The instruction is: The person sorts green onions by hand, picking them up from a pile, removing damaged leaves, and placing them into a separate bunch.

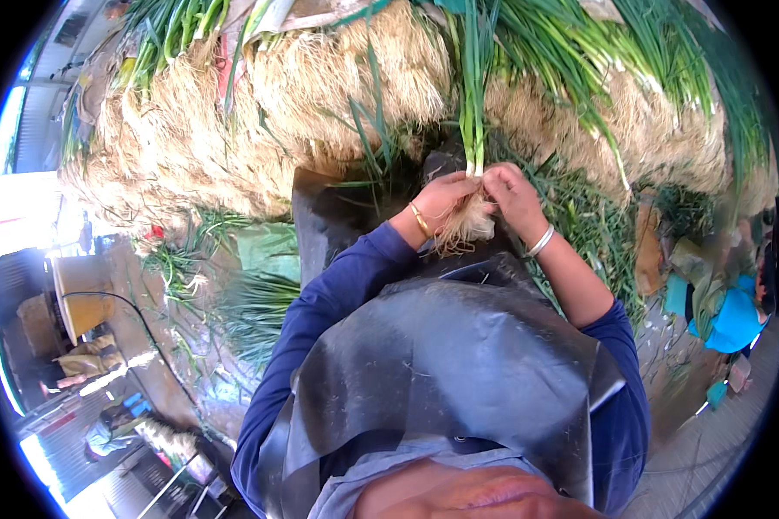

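A few spring onions [473, 112] stand upright in front of me, their green leaves pointing away and their tangled pale roots [466, 229] hanging toward my lap. My left hand [443, 201], with a gold bangle at the wrist, is closed round the white stem bases. From the other side, my right hand [512, 197], wearing a silver bangle, has curled fingers pinching at the same bases just above the roots. Some fingertips are hidden behind the stems and roots. Below both hands lies a shiny black apron [441, 346] over my lap.
Heaped spring onions, roots facing me, line the far side at the left [346, 82] and right [666, 134]. Loose green leaves [589, 225] litter the floor at right. Another green bunch [264, 311] lies at left. A blue plastic thing [729, 322] stands far right.
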### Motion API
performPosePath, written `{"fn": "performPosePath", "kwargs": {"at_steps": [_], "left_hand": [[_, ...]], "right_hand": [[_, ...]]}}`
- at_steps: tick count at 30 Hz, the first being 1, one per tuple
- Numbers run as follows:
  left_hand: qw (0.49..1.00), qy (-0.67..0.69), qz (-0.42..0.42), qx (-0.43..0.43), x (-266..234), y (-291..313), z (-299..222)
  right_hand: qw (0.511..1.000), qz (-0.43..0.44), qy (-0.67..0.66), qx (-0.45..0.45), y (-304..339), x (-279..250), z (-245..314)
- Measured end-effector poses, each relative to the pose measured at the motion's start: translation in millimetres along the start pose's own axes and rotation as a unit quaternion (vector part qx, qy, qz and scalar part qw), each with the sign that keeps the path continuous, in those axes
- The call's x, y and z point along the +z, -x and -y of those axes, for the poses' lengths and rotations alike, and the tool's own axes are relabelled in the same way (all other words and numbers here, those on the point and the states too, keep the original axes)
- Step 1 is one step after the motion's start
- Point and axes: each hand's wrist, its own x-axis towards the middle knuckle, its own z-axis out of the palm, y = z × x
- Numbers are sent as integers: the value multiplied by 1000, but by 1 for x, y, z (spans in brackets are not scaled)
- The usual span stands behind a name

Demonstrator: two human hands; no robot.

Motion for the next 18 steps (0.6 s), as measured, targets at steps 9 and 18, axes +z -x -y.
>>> {"fn": "performPosePath", "kwargs": {"at_steps": [9,18], "left_hand": [[998,33,-7,-45,40,14,12],[980,-137,-132,55,46,12,20]], "right_hand": [[981,41,178,-72,-21,-20,1],[922,336,157,-109,57,-67,56]]}}
